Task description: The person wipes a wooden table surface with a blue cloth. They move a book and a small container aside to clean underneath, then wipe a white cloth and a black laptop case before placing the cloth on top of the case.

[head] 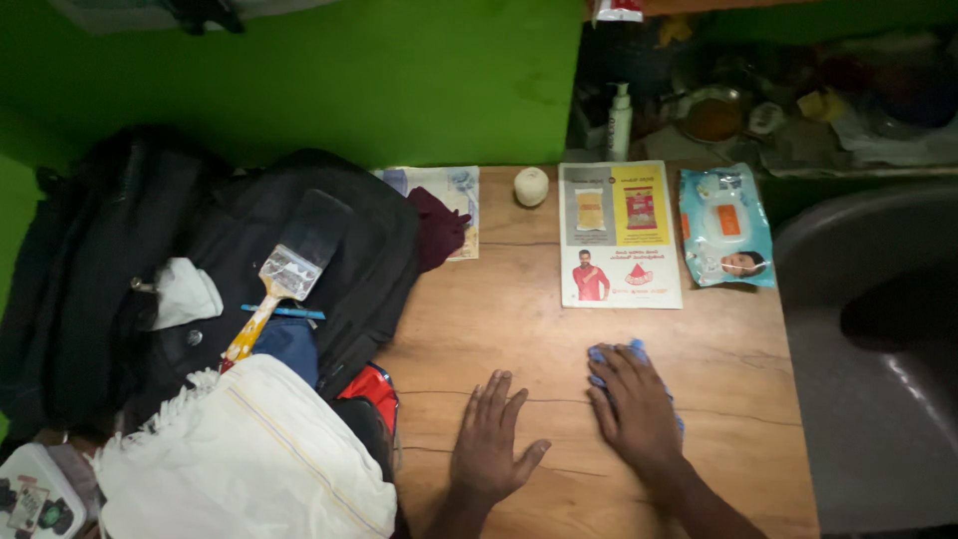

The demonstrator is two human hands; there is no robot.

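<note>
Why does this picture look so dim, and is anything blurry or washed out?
Head view: light is low and uneven; the table is lit mid-frame while the black bags and the shelf at top right sink into shadow and soft grain. Both hands, left and right, stay fairly sharp. The white cloth is brightest, though not blown out.

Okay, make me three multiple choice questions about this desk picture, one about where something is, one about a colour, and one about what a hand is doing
1. Where does the paintbrush lie?
A. on the black bag
B. on the leaflet
C. on the bare table

2. What colour is the cloth under the right hand?
A. red
B. blue
C. white

3. How is the left hand?
A. clenched in a fist
B. gripping the paintbrush
C. flat on the table, fingers spread

Answers: 1 A, the brush rests on the bag's top. 2 B, blue shows past the fingertips. 3 C, the palm lies open on the wood, holding nothing.
</note>
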